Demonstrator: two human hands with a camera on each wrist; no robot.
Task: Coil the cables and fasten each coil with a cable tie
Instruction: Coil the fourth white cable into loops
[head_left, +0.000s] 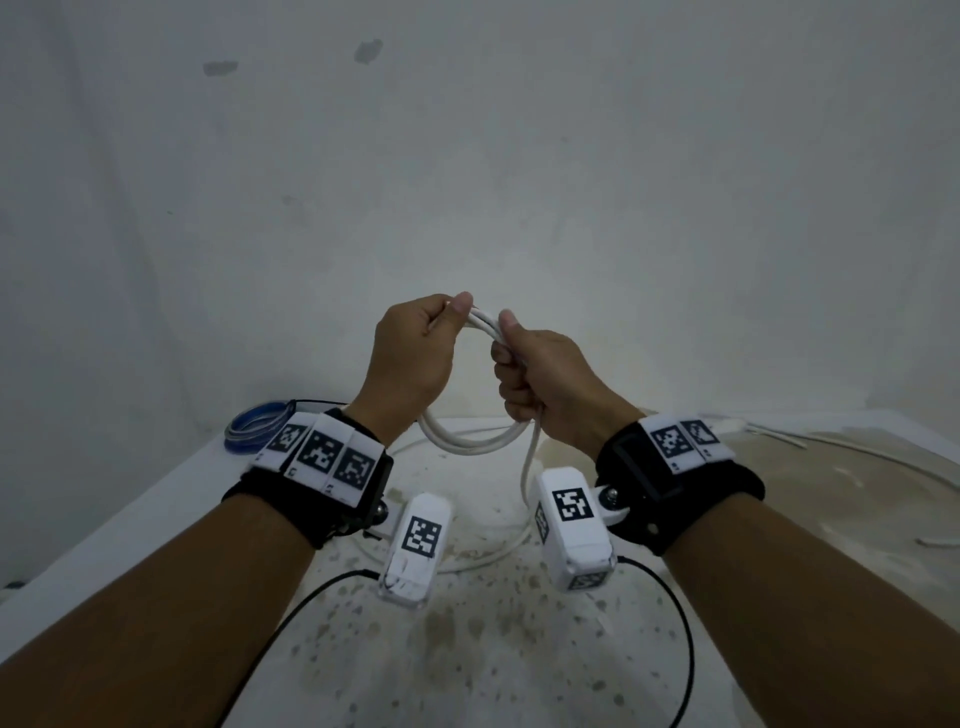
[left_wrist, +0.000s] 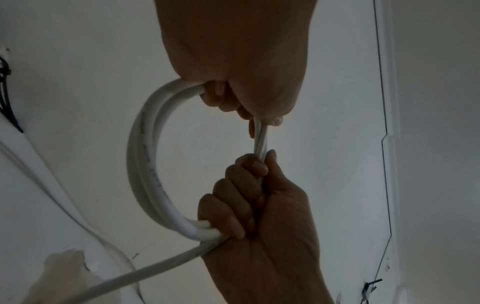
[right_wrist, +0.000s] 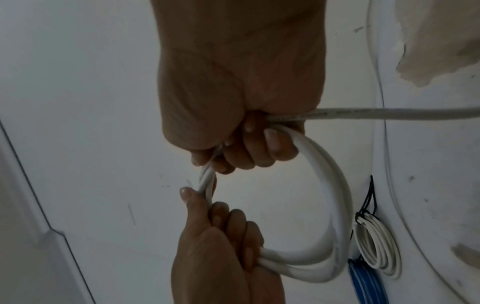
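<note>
A thick white cable is wound into a small coil (head_left: 470, 441) that I hold up over the table with both hands. My left hand (head_left: 421, 348) grips the coil's top left, thumb pressed on the strands. The right hand (head_left: 535, 379) is curled round the coil's right side. The wrist views show the same ring, the coil (left_wrist: 145, 164) under my left hand (left_wrist: 233, 92) and the coil (right_wrist: 337, 195) under my right hand (right_wrist: 246, 133). From the right fist the loose tail (head_left: 529, 467) drops onto the table (head_left: 519, 665) and loops there.
A blue coiled cable (head_left: 254, 426) lies at the table's back left. Beside it in the right wrist view is a thin white coil (right_wrist: 376, 248) bound with a black tie (right_wrist: 361, 218). More white cable (head_left: 883, 460) trails across the back right. Loose black ties (left_wrist: 5, 92) lie on the table.
</note>
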